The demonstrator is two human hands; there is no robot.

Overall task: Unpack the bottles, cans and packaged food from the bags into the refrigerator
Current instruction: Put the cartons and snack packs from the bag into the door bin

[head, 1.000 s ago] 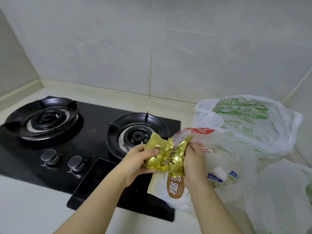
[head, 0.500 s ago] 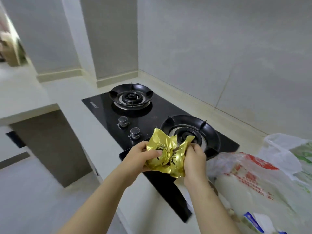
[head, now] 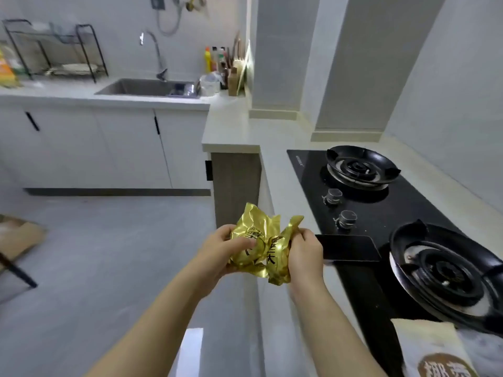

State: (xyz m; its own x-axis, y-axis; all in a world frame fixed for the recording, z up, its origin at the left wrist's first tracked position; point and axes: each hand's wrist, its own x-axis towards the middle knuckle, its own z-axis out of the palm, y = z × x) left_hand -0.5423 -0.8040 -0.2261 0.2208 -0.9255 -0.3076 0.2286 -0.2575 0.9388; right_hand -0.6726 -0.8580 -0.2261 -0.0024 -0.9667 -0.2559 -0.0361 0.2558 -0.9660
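Crinkled gold foil food packets with dark print are held in front of me, over the edge of the counter. My left hand grips them from the left with thumb across the front. My right hand grips the right side, fingers curled round the foil. A white and brown food pouch lies on the counter at the bottom right. The bags and the refrigerator are out of view.
A black two-burner gas hob fills the counter on the right, a dark phone lying at its front edge. Across the grey floor stand white cabinets with a sink, a tap, a dish rack and bottles. A cardboard box sits at the left.
My view has swung left, away from the wall and the plastic bags toward the open kitchen. Both hands keep the same grip on the gold packets, carried along with the turn.
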